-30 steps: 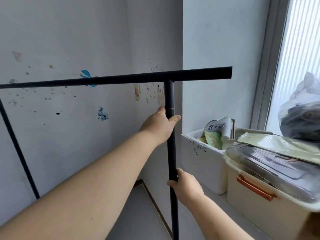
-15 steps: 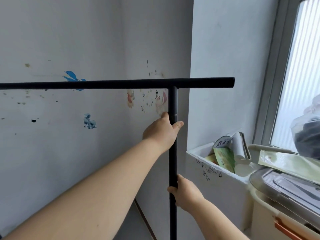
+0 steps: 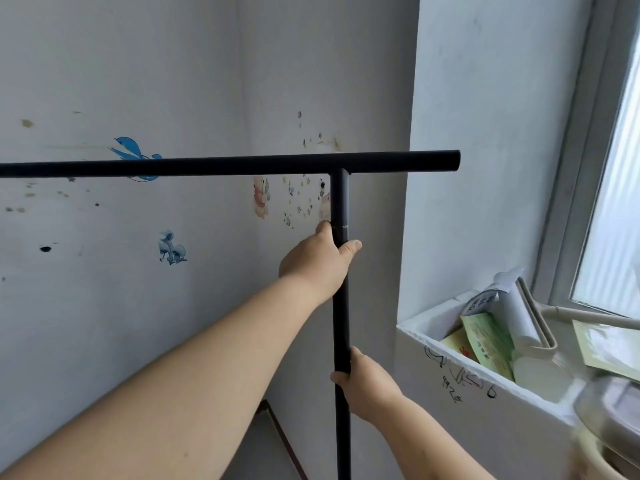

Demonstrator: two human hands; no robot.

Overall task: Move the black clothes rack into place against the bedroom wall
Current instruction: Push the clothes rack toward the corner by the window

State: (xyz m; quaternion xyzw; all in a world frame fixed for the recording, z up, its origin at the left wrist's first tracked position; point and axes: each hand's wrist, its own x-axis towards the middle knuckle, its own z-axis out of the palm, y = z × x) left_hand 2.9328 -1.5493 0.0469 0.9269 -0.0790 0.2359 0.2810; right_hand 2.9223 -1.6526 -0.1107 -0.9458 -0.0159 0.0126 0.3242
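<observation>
The black clothes rack [image 3: 228, 165] stands in front of me: a horizontal top bar runs from the left edge to a free end at the right, and an upright post drops from it. My left hand [image 3: 317, 259] grips the post a little below the top bar. Lower down, my right hand [image 3: 367, 382] is wrapped around the same post. Behind the rack is the white bedroom wall [image 3: 104, 289] with cartoon stickers and paint spots, meeting a corner near the post. The rack's feet are out of view.
A white storage box [image 3: 460, 393] with papers and a lint roller stands close to the right of the post, below a window [image 3: 613, 188]. A wall column [image 3: 485, 133] juts out behind the bar's right end. A grey lidded bin [image 3: 609, 410] is at the lower right.
The view has swung up and left, so the boxes slid toward the lower right. Both hands keep their grip on the post, and the rack sits closer to the corner.
</observation>
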